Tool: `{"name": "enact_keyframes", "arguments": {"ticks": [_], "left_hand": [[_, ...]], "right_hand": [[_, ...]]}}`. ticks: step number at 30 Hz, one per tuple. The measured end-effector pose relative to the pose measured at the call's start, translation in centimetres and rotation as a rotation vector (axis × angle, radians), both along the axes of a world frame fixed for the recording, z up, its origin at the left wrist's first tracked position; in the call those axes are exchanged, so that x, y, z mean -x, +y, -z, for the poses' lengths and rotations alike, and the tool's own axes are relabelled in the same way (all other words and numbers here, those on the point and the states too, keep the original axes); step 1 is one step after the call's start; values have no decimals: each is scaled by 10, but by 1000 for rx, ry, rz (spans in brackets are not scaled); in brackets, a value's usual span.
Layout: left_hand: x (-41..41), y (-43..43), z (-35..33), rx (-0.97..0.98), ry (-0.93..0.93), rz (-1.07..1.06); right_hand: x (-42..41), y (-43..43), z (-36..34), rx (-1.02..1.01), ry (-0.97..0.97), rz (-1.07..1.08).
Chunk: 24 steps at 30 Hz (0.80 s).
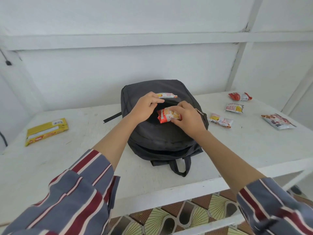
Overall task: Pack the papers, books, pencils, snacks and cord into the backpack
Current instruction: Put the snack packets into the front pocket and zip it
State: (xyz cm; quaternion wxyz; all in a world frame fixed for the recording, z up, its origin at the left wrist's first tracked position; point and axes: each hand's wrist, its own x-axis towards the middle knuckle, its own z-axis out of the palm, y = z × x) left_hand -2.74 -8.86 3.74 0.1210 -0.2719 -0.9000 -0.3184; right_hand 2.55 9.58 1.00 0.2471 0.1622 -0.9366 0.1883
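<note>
Striped sleeves nearest, bare forearms out over a white table. Flat on it, a black backpack, carry loop toward the wearer, front pocket unzipped. Well apart to the left, a yellow pack.

Right hand next: fingers above and thumb below, curled round one end of a red snack, holding it right at the pocket mouth, not yet inside. Left hand just beyond: thumb and forefinger pinching the pocket's upper lip, lifting it open.

Likely snags from here: lip slipping from that pinch and shutting the slot on the puffy snack; going in at a slant and catching a corner on the zip; squeezing too hard and crushing the contents. Also a second snack lying on the backpack just past the lip, touching the left fingertips; hard to tell whether held or only resting, and apt to slide off with any tug on the fabric.

Relative to the grip: red snack sticking out leftward from the right fingers, between both hands, its free end over the dark gap.

Farther right on the table, unpacked: near snack, middle snack, far snack, and a grey bag well out toward the edge. No papers, books, pencils or cord in view.
</note>
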Motion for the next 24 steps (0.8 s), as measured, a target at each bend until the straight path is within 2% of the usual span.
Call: {"name": "enact_keyframes", "arguments": {"ticks": [2, 4, 9, 13, 20, 24], "left_hand": [[-1, 0, -1, 5, 1, -5], [-2, -1, -2, 14, -3, -7], [1, -1, -7, 28, -10, -12], [3, -2, -7, 13, -40, -6], [5, -3, -10, -35, -73, -6], [7, -4, -11, -59, -81, 0]], "right_hand": [[8, -7, 6, -124, 105, 112], [13, -11, 7, -177, 111, 148], [9, -9, 2, -110, 158, 48], [7, -8, 10, -179, 111, -97], [27, -18, 13, -234, 1, -74], [35, -26, 10, -177, -99, -50]]}}
